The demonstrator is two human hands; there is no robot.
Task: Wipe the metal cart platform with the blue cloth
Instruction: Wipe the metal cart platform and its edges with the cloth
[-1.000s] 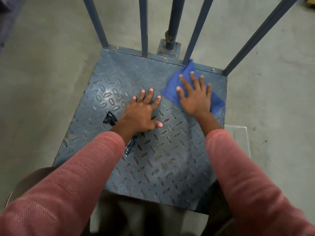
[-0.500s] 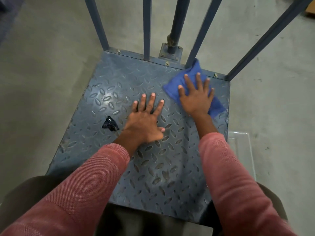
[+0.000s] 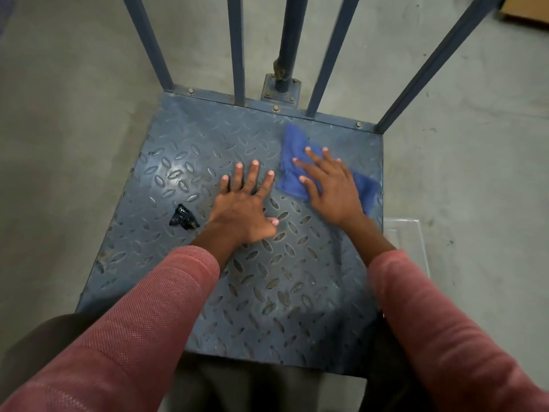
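The metal cart platform [image 3: 184, 162] is a blue-grey tread plate lying below me on a concrete floor. A blue cloth [image 3: 292, 144] is spread on its far right part. My right hand [image 3: 329, 182] lies flat on the cloth with fingers spread, pressing it against the plate; both are blurred. My left hand [image 3: 243, 209] rests flat on the bare plate near the middle, fingers straight, just left of the cloth and holding nothing.
A small dark crumpled scrap [image 3: 183, 217] lies on the plate left of my left wrist. Blue upright bars [image 3: 237, 49] rise along the platform's far edge. A clear plastic tray [image 3: 410, 239] sits on the floor at the right edge; cardboard [image 3: 525, 10] is far right.
My right hand has slid the cloth slightly left and back from the far bars, its fingers now angled left. The left hand stays planted. The view has shifted a little.
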